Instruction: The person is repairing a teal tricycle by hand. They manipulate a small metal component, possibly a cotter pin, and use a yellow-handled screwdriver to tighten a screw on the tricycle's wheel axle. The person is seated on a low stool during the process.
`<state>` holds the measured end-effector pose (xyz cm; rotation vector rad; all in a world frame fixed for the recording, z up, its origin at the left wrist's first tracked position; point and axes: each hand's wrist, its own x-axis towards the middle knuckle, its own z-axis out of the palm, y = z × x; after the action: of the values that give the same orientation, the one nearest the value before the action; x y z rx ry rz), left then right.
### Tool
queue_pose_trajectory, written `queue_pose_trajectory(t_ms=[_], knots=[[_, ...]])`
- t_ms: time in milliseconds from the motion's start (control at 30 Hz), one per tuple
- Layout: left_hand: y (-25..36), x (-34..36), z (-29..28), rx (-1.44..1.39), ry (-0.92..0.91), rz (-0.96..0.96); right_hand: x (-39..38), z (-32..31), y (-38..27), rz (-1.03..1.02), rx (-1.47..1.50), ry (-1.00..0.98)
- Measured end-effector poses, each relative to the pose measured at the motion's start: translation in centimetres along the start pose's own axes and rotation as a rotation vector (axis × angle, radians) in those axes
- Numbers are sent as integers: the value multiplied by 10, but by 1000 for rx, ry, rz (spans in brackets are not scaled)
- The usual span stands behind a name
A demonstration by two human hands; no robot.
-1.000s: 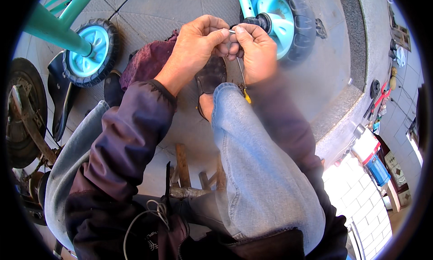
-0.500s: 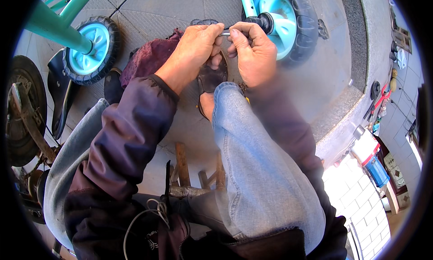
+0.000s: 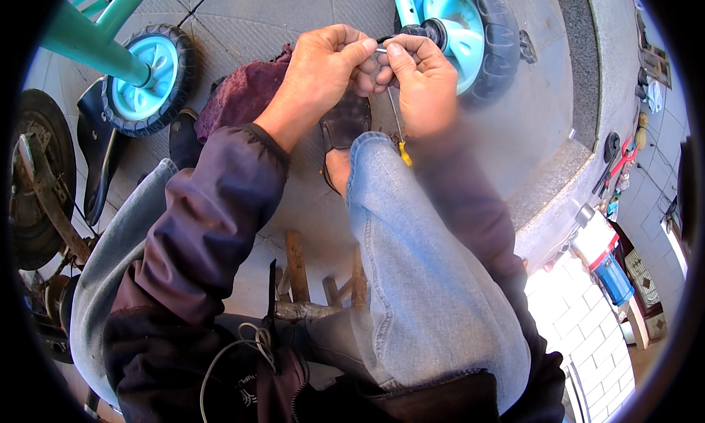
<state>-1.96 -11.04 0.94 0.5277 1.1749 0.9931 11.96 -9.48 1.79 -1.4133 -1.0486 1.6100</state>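
Observation:
Between my two hands, up near the turquoise wheel, is a small, thin, silvery metal pin (image 3: 381, 51). My left hand (image 3: 323, 67) is closed, its thumb and forefinger pinching one end. The other end is pinched by my right hand (image 3: 422, 81), with the thumb on top. What exact kind of part it is, I cannot make out. Below the right hand shows a screwdriver with a yellow handle (image 3: 405, 154) and a thin shaft running up beneath my fingers. A turquoise wheel with a black tyre (image 3: 490, 45) stands just beyond the right hand.
To the left is a second turquoise wheel (image 3: 142, 85) under a turquoise frame tube (image 3: 81, 45). A dark red cloth (image 3: 239, 92) lies by my left forearm. A black bicycle saddle (image 3: 95, 155) and an old dark wheel (image 3: 40, 177) are farther left. Tools, including red-handled pliers (image 3: 624, 156), lie at right.
Both hands have shifted slightly right, still pinching the metal pin between them. The screwdriver's shaft and yellow handle show more fully now.

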Motion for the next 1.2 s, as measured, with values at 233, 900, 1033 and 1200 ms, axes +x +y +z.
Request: queue_pose_trajectory(t_ms=[233,900,1033,1200], knots=[[0,5,-3,-10,-26,-169,-4,0,1,-333,-479,-15],[-16,12,-10,431,-15,118,-1,-3,-10,340,-169,-19],[-10,8,-6,348,-17,-44,-2,-2,-5,205,-168,-21],[-5,5,-4,192,5,-149,2,4,7,-92,-135,-5]])
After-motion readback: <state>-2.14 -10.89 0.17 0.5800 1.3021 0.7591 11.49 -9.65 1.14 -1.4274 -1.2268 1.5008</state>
